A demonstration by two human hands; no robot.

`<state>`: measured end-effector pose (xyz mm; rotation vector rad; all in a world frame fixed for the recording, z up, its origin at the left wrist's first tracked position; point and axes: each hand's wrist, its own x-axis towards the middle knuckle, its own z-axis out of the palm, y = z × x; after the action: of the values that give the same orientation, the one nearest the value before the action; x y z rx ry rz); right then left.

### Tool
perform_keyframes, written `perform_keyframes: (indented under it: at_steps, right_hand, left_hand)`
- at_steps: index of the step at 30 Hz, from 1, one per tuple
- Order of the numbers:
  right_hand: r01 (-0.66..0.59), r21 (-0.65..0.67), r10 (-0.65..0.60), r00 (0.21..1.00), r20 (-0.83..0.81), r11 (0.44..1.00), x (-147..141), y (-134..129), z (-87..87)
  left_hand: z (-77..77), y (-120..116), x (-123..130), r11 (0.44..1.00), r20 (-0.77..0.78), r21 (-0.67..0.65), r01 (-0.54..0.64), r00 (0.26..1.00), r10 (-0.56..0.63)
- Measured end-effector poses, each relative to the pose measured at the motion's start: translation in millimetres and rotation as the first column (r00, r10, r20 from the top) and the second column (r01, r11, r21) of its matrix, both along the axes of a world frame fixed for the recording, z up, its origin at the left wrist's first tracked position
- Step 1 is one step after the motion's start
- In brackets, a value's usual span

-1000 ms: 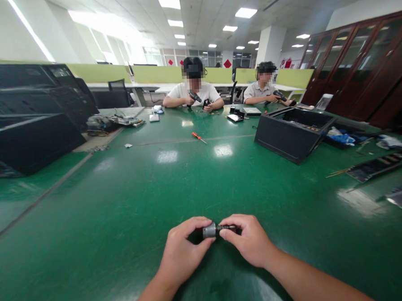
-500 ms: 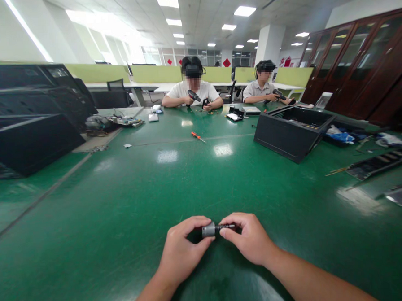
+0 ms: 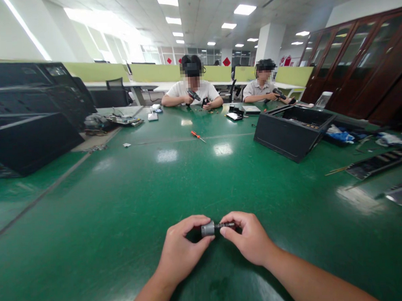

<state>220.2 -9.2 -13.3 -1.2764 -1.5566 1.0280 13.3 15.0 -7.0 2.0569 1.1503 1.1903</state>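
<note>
Close to the viewer, above a glossy green surface [image 3: 138, 185], the left hand [image 3: 185, 246] curls with thumb and fingertips closed around a short grey metal cylinder [image 3: 208, 229], while the right hand [image 3: 251, 237] pinches the slim, ridged dark shaft [image 3: 223, 225] extending from the cylinder's right side, so the part lies sideways between the two hands. Farther off, an orange-handled screwdriver [image 3: 196, 135] lies on the surface, with an open black metal case [image 3: 281, 136] to its right, across from two seated people.
</note>
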Motion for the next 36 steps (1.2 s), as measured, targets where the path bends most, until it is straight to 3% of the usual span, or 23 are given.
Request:
perform_keyframes:
  at_steps: [36]
  right_hand:
    - [-0.02, -0.035, 0.017, 0.997, -0.078, 0.999, -0.8, 0.6, -2.7]
  left_hand:
    - [3.3, 0.9, -0.9, 0.995, 0.039, -0.098, -0.013, 0.999, 0.017]
